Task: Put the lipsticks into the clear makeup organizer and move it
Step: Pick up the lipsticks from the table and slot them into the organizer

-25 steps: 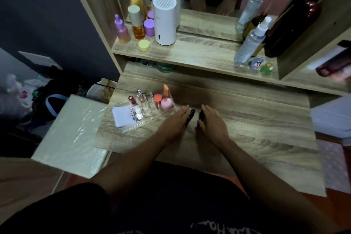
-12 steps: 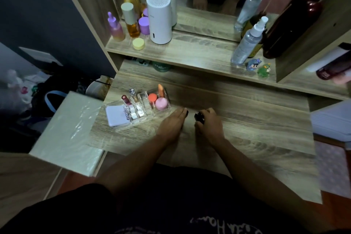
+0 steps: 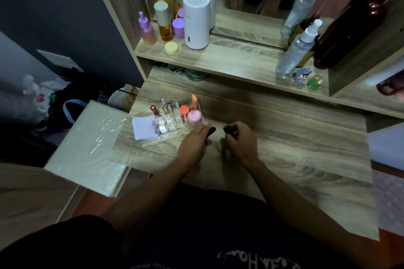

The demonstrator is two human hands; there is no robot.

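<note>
Wooden desk [image 3: 284,148]: each hand grips a glossy black lipstick [image 3: 228,130].

Dim room, light falls from above onto shelf [image 3: 229,59]; bench [image 3: 295,148] darker, soft shadows under hands; edges bent by wide lens, left side blurred.

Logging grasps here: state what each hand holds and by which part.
Right hand grips a dark lipstick by its near end, far end protruding. Left hand covers a second dark lipstick; whether it grips it cannot be told.
</note>
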